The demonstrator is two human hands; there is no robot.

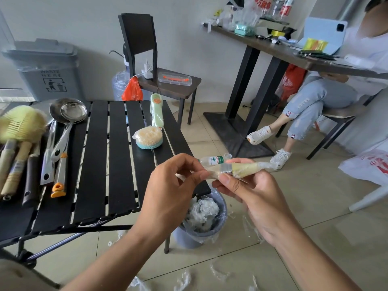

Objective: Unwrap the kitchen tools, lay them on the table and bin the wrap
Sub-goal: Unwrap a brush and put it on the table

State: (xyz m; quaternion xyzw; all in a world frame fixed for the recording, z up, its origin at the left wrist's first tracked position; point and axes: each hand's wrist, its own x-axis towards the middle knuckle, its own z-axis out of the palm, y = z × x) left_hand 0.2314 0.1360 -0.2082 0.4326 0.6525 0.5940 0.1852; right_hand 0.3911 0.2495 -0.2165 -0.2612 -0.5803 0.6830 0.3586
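Tiled floor (315, 238) past table (121, 164) edge, left hand (168, 192) and right hand (258, 198) in pinching grip on wrapped brush (243, 170) near bin (189, 238)

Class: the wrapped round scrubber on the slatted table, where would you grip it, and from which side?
Probably from above, fingers pinching the left and right sides of the wrapped scrubber: it lies flat on the table, bare slats either side, the green wrapped tool just behind.
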